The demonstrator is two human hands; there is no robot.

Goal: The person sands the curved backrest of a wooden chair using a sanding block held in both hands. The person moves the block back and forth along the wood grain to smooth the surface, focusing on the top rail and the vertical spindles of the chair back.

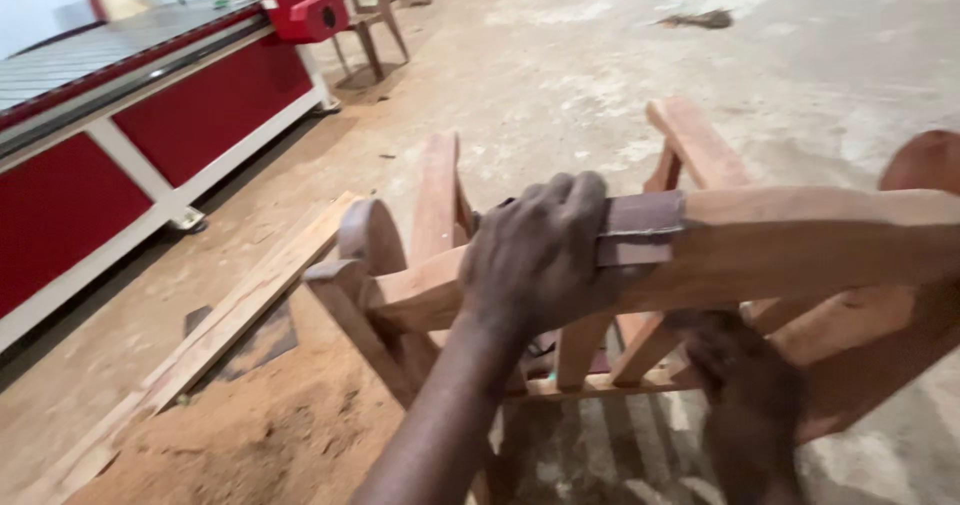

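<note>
The left hand (535, 255) is pressing a strip of sandpaper (640, 230) around the top rail (800, 240) of an overturned wooden chair frame (420, 265) that is lying on the dusty workshop floor (620, 55), fingers clenched over the paper. The right hand (745, 385) is sitting lower, blurred, against the slats; its grip I cannot tell. Judging by the sawdust heap (270, 435) at the frame's near-left corner, sanding seems well underway. The rail is looking smooth, reddish and unvarnished.

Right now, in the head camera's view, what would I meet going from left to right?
Red and white machine → long wooden plank → rounded end of the wooden chair frame → left hand → strip of sandpaper → right hand.
</note>
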